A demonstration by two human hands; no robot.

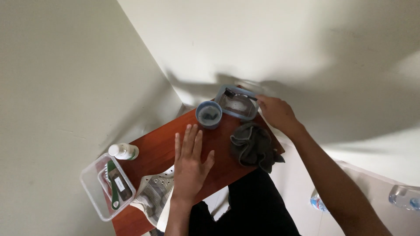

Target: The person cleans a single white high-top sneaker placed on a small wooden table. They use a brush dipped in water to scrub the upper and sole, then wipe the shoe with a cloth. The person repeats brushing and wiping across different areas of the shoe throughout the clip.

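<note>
Head camera looks down at a small table with two hands over it.

- Red-brown wooden table [153,150] sits in the middle, close to two pale walls.
- Dark grey cloth [253,146] lies crumpled on the right side of the table, near the edge.
- Left hand [190,159] lies flat on the wood in the middle, fingers spread wide and holding nothing. Its wrist is just beside the shoe.
- Right hand [276,112] reaches to the far right corner and touches the blue-rimmed tub. Its fingers curl at the tub's edge, but I cannot tell if they pinch anything.
- White shoe [153,194] with grey parts and lace holes lies at the near edge of the table, under the left wrist.
- Clear plastic box [92,190] sits at the near left corner. A green-handled brush [114,192] and a dark flat thing lie inside it.
- Blue-rimmed tub [238,103] sits at the far end of the table. A small dark brush [238,95] rests across its far rim.
- Round blue cup [208,114] stands just left of the tub, touching it or nearly so, with something dark inside.
- White bottle [124,151] lies on its side by the clear box, on the left.
</note>
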